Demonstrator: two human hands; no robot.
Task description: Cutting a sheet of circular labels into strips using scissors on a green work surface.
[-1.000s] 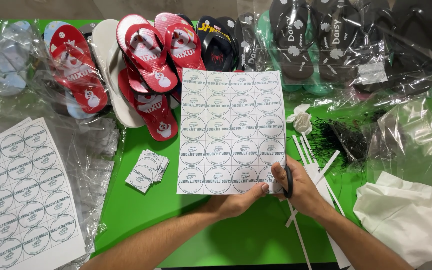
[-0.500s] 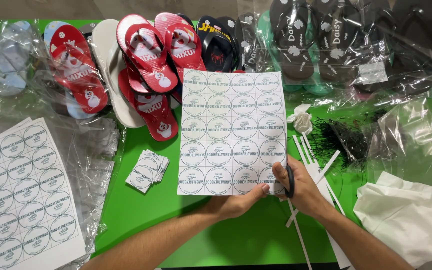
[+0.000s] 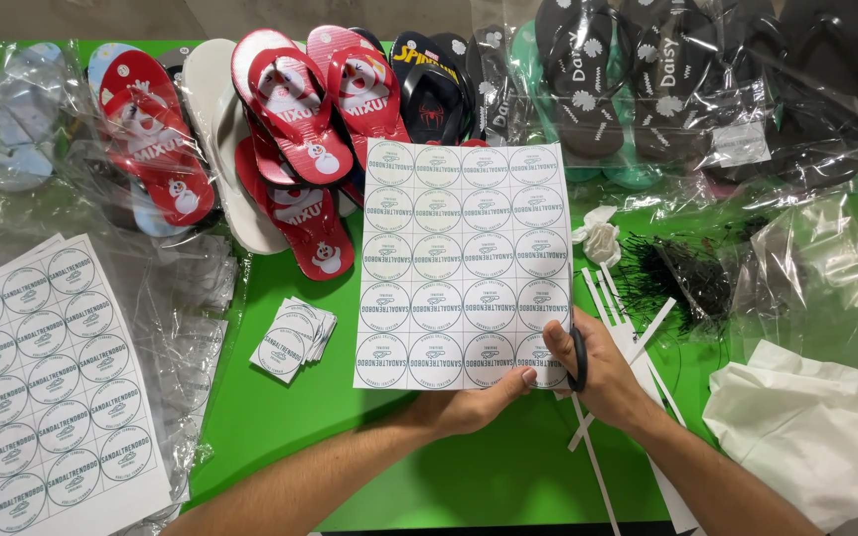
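— Hands first: what is each one doing?
— Left hand [image 3: 474, 402] pinches the near edge of a sheet of round labels [image 3: 464, 263], thumb on top near its right corner, fingers underneath. Right hand [image 3: 603, 372] is closed around black-handled scissors [image 3: 578, 357], set at the sheet's near right corner; the blades are hidden behind the paper, so I cannot tell how they stand

— Where is the sheet?
— Held up over the middle of the green desk [image 3: 280, 417], its far edge covering the toes of the sandals

— What lies close by?
— Thin white paper strips [image 3: 638, 333] just right of the right hand, crumpled white paper [image 3: 811, 432] at the near right. On the left, a small stack of cut labels [image 3: 292, 339], and at the near left corner more label sheets [image 3: 47, 387] lying over clear plastic bags

— And farther off?
— Right of the sheet, a heap of black ties [image 3: 682, 278] and a clear bag [image 3: 826, 278]. Along the far side, red sandals [image 3: 295, 114] with snowman prints on the left, black sandals [image 3: 434, 89] in the middle, and bagged dark sandals [image 3: 667, 79] on the right
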